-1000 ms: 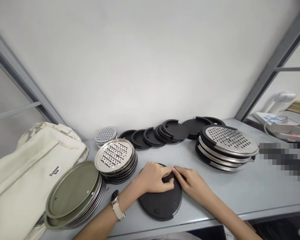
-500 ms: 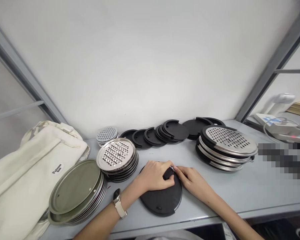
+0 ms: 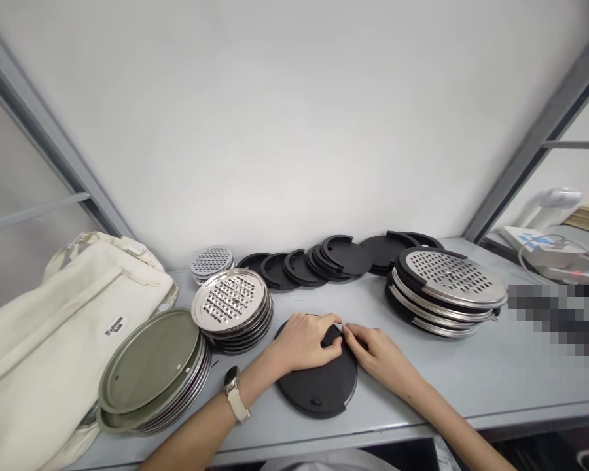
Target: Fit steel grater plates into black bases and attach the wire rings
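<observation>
A black round disc (image 3: 319, 389) lies on the grey table near its front edge. My left hand (image 3: 302, 343), with a watch on the wrist, rests over the disc's upper part, thumb and index finger closed around its upper right rim. My right hand (image 3: 373, 347) pinches at the same rim from the right, its fingertips close to those of my left hand. What lies between the fingertips is too small to make out. Left of the disc stands a stack of metal grater discs (image 3: 230, 301).
Green round plates (image 3: 152, 360) are stacked at the left beside a cream bag (image 3: 78, 327). Black discs (image 3: 346, 255) lie along the wall, next to small grater discs (image 3: 212, 261). Grater discs with black rims (image 3: 451, 278) stand at the right; past the frame post lies white equipment (image 3: 540, 245).
The view has shifted slightly. Both hands remain at the disc's upper right rim, with only small movements of the fingers.
</observation>
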`<move>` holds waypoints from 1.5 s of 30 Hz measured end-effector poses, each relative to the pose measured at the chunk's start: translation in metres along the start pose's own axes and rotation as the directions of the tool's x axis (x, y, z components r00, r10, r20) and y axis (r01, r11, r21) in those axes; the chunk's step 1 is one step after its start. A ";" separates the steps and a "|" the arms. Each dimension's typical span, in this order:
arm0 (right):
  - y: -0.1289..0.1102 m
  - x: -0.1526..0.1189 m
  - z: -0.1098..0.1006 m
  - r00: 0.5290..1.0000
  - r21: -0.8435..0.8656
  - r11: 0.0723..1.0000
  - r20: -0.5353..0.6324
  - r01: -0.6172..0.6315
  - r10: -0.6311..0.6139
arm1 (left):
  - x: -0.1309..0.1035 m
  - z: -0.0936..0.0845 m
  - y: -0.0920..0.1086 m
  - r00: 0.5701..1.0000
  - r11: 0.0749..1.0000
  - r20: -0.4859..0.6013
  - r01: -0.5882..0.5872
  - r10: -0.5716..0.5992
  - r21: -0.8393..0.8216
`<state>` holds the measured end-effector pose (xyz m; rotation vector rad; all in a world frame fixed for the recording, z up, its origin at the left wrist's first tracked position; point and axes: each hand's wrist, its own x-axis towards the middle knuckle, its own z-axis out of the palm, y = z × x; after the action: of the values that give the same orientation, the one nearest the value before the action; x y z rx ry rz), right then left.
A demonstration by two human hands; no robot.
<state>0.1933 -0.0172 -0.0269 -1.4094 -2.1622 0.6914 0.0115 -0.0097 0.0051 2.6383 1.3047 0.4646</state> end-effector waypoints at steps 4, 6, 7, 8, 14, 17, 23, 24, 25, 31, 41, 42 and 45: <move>0.000 0.000 0.000 1.000 0.016 1.000 -0.009 0.003 -0.003 | 0.000 0.000 0.000 1.000 1.000 0.001 -0.004 0.004 0.008; 0.000 0.000 0.001 1.000 0.017 1.000 -0.018 -0.003 0.004 | 0.000 0.001 -0.001 1.000 1.000 0.001 -0.010 0.010 0.015; 0.001 0.000 0.001 1.000 0.020 1.000 -0.024 -0.007 0.007 | 0.000 0.001 -0.001 1.000 1.000 0.001 -0.012 0.012 0.020; 0.001 0.000 0.001 1.000 0.026 1.000 -0.029 -0.010 0.011 | 0.000 0.001 -0.001 1.000 1.000 0.002 -0.014 0.014 0.023; 0.000 0.002 0.000 0.999 0.036 0.999 -0.051 -0.010 0.012 | 0.000 0.004 -0.002 1.000 0.999 0.001 -0.014 0.014 0.039; 0.000 0.002 0.000 0.999 0.016 1.000 -0.052 -0.005 0.006 | 0.000 0.004 -0.003 1.000 0.999 0.000 -0.018 0.018 0.049; 0.000 0.000 0.001 0.999 -0.025 1.000 -0.036 0.007 -0.008 | 0.000 0.003 -0.003 0.999 0.999 0.005 -0.035 0.034 0.042; -0.001 0.000 0.000 1.000 -0.024 1.000 -0.028 0.011 -0.012 | 0.000 0.003 -0.003 0.999 0.999 0.008 -0.036 0.036 0.041; -0.001 -0.001 0.000 1.000 -0.019 1.000 -0.022 0.016 -0.017 | -0.001 0.003 -0.003 0.999 0.998 0.011 -0.038 0.038 0.040; -0.001 -0.001 -0.006 0.999 0.020 0.999 0.010 0.050 -0.051 | -0.001 0.001 -0.002 0.999 0.998 0.013 -0.039 0.039 0.042; 0.000 0.000 -0.009 0.997 0.038 0.997 0.034 0.070 -0.071 | 0.001 0.002 -0.001 1.000 0.996 0.010 -0.021 0.020 0.083; 0.000 0.001 -0.009 0.997 0.042 0.997 0.037 0.071 -0.072 | 0.001 0.002 -0.001 1.000 0.997 0.011 -0.021 0.020 0.081; -0.001 0.001 -0.012 0.996 0.047 0.996 0.048 0.070 -0.072 | 0.001 0.001 -0.001 1.000 0.997 0.019 -0.013 0.011 0.075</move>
<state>0.1994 -0.0147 -0.0170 -1.2986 -2.2092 0.7518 0.0115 -0.0088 0.0039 2.7057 1.3268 0.3991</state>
